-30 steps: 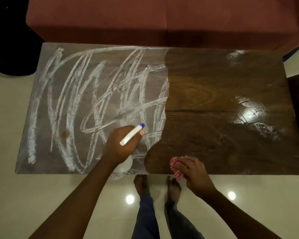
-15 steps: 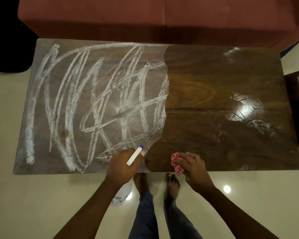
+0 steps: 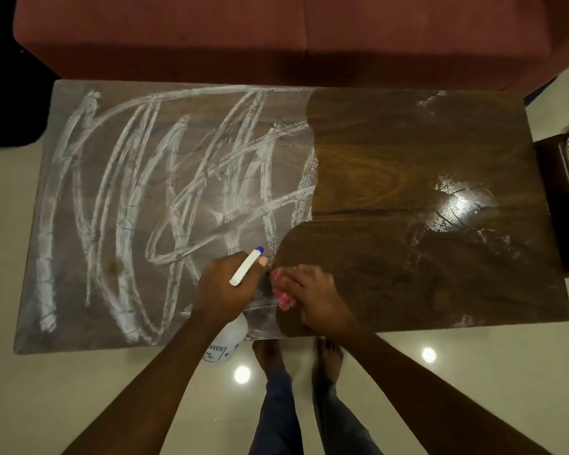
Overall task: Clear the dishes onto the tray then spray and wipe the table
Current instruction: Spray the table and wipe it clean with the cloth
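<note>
A person stands at the near edge of a dark wooden table [image 3: 408, 165] that fills the middle of the frame. Its left half is covered in white scribbled streaks [image 3: 138, 198]; its right half is bare and glossy. The left hand [image 3: 225, 290] is wrapped around a white spray bottle [image 3: 225, 344] with a blue-tipped nozzle. Just beside it, the right hand [image 3: 312, 297] presses a bunched pink cloth [image 3: 281, 295] onto the table, at lower centre.

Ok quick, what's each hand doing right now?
Left hand: closed around the spray bottle.
Right hand: closed on the red cloth, pressed to the table.
</note>
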